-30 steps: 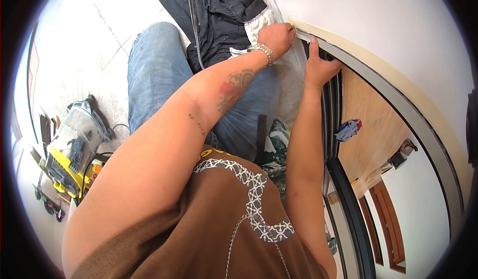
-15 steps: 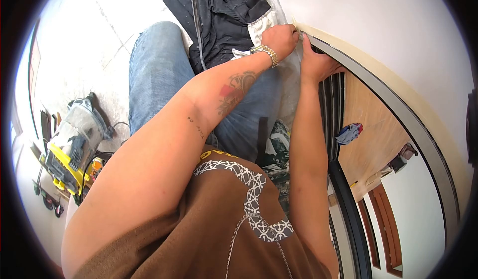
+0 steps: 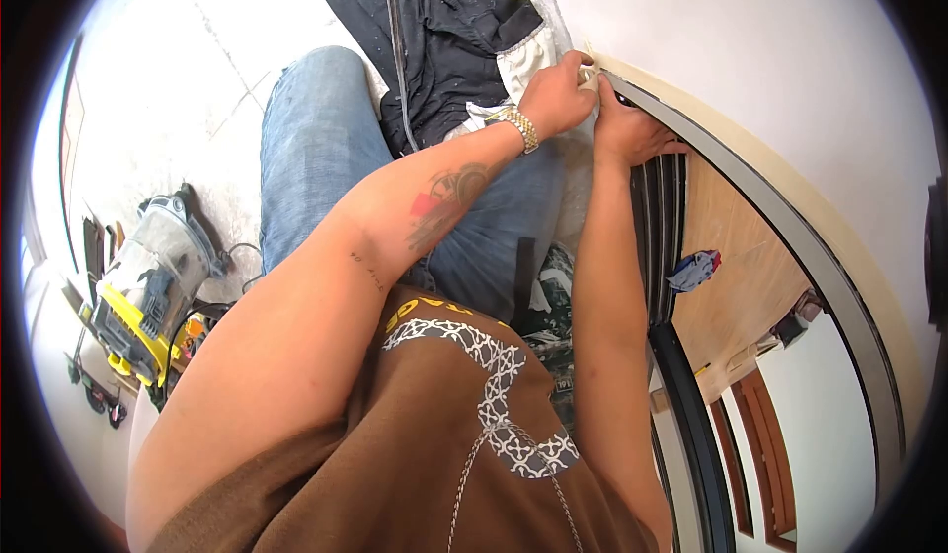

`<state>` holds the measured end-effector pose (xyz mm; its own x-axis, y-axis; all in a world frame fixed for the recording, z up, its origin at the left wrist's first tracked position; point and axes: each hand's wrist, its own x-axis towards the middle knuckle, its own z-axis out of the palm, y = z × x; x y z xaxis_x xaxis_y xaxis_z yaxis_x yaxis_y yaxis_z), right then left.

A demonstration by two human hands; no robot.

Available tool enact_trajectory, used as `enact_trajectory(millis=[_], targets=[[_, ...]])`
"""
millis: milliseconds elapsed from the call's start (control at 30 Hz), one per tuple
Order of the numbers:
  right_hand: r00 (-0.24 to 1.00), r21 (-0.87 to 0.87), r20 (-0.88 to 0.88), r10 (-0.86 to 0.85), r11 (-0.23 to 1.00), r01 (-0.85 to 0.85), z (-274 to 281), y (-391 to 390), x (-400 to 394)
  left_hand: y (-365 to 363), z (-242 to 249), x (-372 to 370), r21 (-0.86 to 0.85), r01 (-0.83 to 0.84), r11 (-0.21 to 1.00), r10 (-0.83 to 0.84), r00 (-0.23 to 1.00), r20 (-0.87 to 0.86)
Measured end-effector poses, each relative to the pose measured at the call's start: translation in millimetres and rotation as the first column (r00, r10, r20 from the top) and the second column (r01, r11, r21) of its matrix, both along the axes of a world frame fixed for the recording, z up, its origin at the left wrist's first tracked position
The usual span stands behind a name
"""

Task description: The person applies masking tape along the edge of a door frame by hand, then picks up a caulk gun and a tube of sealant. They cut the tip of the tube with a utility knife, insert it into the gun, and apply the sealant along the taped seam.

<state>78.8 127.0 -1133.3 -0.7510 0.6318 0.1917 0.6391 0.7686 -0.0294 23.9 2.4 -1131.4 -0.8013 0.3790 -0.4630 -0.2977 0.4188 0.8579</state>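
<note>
My left hand (image 3: pixel 558 96), with a metal-band watch at the wrist, is closed at the far end of a curved-looking grey frame (image 3: pixel 780 193). Its fingertips pinch a small pale piece (image 3: pixel 588 78), mostly hidden by the fingers. Right beside it, my right hand (image 3: pixel 632 134) grips the same frame's edge. The thumb points up along the frame's end, while the other fingers reach behind to the inner side. A beige strip (image 3: pixel 765 158) runs along the frame where it meets the white wall.
Black cloth (image 3: pixel 459 44) and a long thin dark strip (image 3: pixel 397 49) lie beyond my jeans-covered knee (image 3: pixel 321 128). A yellow-and-grey vacuum-like machine (image 3: pixel 158 276) stands at left. Dark rails (image 3: pixel 664 217) run by my right arm. A blue-red rag (image 3: pixel 695 271) lies on a wooden surface (image 3: pixel 741 247).
My left hand has turned and drawn back slightly toward me, its forearm lower, and the pale piece now shows at its fingertips. My right hand stays at the frame.
</note>
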Motion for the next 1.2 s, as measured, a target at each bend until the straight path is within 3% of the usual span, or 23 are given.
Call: enact_trajectory(millis=[100,233,300,333,400,533,633,700,733,800,833,900,1000,1133,1200], targets=[[1.0,-0.018,0.0,-0.001,1.0,0.001,3,-2,-2,-15,20,-6,0.109,0.083,0.991,-0.088,0.995,0.043],[0.999,0.019,-0.032,0.014,1.0,-0.014,-1,-2,-2,-21,6,0,0.157,0.085,0.984,-0.096,0.993,0.068],[0.999,0.03,-0.039,0.027,0.999,-0.026,-2,-1,-1,-17,-1,-1,-0.011,0.069,0.998,-0.068,0.998,0.013],[0.998,0.041,-0.047,0.039,0.998,-0.037,-2,0,0,-11,-4,-4,-0.01,0.068,0.998,-0.068,0.998,0.013],[0.998,0.027,-0.056,0.036,0.999,-0.034,-4,0,1,2,-2,-13,-0.191,0.181,0.965,-0.196,0.979,-0.062],[0.998,-0.042,-0.058,-0.003,0.999,0.0,2,-3,-4,18,-30,-16,-0.336,0.164,0.927,-0.172,0.985,0.005],[0.994,0.094,-0.107,0.031,0.995,-0.021,2,-6,-4,12,-23,-18,-0.22,0.082,0.972,-0.076,0.996,0.036],[0.994,0.105,-0.1,0.031,0.994,-0.02,2,-6,-4,8,-28,-25,-0.073,0.066,0.995,-0.041,0.955,0.295],[0.995,0.115,-0.099,0.034,0.993,-0.023,2,-5,-4,10,-38,-24,-0.074,0.067,0.995,-0.042,0.954,0.297],[0.995,0.05,-0.096,0.033,0.998,-0.028,-1,-3,-2,13,-52,-20,-0.068,0.065,0.996,-0.056,0.99,0.13],[0.995,-0.013,-0.095,0.032,0.999,-0.034,-2,-1,-1,15,-57,-19,-0.067,0.067,0.996,-0.058,0.99,0.13],[0.996,-0.017,-0.088,0.024,1.0,-0.026,-2,0,-1,8,-40,-26,0.031,0.049,0.998,-0.057,0.952,0.302],[0.996,-0.004,-0.086,0.023,1.0,-0.023,-6,1,-1,5,-32,-26,-0.032,0.074,0.997,-0.065,0.973,0.22],[0.994,0.02,-0.084,0.063,0.998,-0.062,-8,4,1,3,-28,-30,0.022,0.068,0.997,-0.072,0.955,0.288],[0.996,-0.004,-0.078,0.036,0.999,-0.037,-4,1,-1,4,-34,-31,0.116,-0.052,0.992,-0.017,0.851,0.524]])
